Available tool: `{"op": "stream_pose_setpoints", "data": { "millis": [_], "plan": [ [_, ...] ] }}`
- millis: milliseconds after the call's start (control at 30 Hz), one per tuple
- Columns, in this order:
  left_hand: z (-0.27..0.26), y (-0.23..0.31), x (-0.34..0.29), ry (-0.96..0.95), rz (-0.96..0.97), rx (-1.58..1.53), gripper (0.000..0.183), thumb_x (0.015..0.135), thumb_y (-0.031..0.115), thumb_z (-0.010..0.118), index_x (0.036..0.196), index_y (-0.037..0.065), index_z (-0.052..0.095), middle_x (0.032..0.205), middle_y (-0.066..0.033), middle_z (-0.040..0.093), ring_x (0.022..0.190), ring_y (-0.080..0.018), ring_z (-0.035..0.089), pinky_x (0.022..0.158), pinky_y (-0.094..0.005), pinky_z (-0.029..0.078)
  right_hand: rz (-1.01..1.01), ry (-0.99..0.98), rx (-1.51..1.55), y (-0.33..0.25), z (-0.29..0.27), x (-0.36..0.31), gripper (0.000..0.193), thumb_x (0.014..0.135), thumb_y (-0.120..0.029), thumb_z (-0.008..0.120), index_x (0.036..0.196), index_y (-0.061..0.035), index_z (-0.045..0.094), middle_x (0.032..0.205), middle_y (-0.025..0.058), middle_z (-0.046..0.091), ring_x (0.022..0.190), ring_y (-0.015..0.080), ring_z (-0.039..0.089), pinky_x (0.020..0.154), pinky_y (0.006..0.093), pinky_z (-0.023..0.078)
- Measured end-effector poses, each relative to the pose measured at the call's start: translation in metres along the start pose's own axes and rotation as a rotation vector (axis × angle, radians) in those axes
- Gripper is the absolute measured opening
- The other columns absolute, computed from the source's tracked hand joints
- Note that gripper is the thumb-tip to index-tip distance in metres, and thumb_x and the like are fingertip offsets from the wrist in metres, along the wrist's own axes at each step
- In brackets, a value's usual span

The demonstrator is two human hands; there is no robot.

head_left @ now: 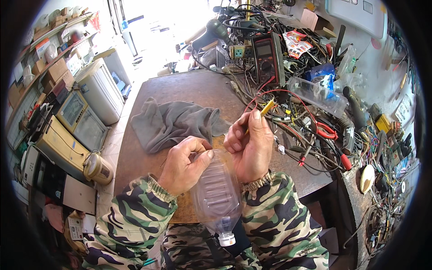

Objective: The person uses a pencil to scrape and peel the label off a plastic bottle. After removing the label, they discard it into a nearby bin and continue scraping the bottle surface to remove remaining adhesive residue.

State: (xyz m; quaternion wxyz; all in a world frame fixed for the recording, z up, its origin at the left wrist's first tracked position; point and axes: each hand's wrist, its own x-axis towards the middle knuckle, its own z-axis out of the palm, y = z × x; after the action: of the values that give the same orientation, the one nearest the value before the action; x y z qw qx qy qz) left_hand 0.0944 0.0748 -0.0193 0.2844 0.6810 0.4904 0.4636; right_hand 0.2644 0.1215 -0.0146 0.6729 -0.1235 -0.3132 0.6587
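Observation:
A clear plastic bottle (218,191) lies tilted in front of my body, its white cap (227,239) toward me and its base away from me. My left hand (185,164) is closed on the base end, thumb on the near side. Just to the right, my right hand (253,146) is closed around a slim yellow tool (267,108) whose upper end sticks up past the thumb. The tool's lower end is mostly hidden by the fingers, so its exact kind is unclear. Beyond both hands a crumpled grey cloth (173,123) rests on the brown table (180,83).
A multimeter (266,56) with red and black leads stands at the table's back right. Tangled cables, a clear plastic container (317,96) and red-handled pliers (326,131) crowd the right side. A lidded bucket (98,168) and old appliances (100,92) stand on the left.

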Motion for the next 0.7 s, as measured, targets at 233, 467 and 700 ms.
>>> {"op": "stream_pose_setpoints", "data": {
  "millis": [233,467,700],
  "plan": [
    [-0.005,0.005,0.0,-0.047,0.016,0.031,0.019,0.099,0.013,0.071,0.091,-0.002,0.064,0.108,-0.0098,0.067,0.092,-0.012,0.057,0.083,-0.0295,0.049,0.007,-0.017,0.053,-0.004,0.0049,-0.001,0.039,0.113,-0.043,0.055,0.099,-0.0061,0.056,0.077,0.0016,0.047,0.057,0.0094,0.041,0.052,0.0263,0.036],
    [-0.0027,0.0032,-0.0001,-0.012,0.04,0.005,0.019,0.095,0.013,0.073,0.091,-0.004,0.064,0.101,-0.0127,0.068,0.091,-0.0197,0.063,0.083,-0.0338,0.052,0.001,-0.001,0.002,-0.0013,0.0037,0.0,0.038,0.113,-0.045,0.055,0.099,-0.0092,0.055,0.075,0.0008,0.047,0.056,0.0097,0.037,0.05,0.0279,0.032],
    [-0.003,0.0015,-0.0017,-0.027,0.033,-0.002,0.018,0.099,0.012,0.07,0.093,-0.003,0.064,0.111,-0.0106,0.067,0.094,-0.0123,0.058,0.084,-0.0302,0.05,0.051,0.03,0.013,-0.0017,0.0023,0.0012,0.038,0.113,-0.045,0.054,0.096,-0.0104,0.053,0.072,0.0003,0.043,0.054,0.009,0.034,0.048,0.0268,0.03]
  ]
}}
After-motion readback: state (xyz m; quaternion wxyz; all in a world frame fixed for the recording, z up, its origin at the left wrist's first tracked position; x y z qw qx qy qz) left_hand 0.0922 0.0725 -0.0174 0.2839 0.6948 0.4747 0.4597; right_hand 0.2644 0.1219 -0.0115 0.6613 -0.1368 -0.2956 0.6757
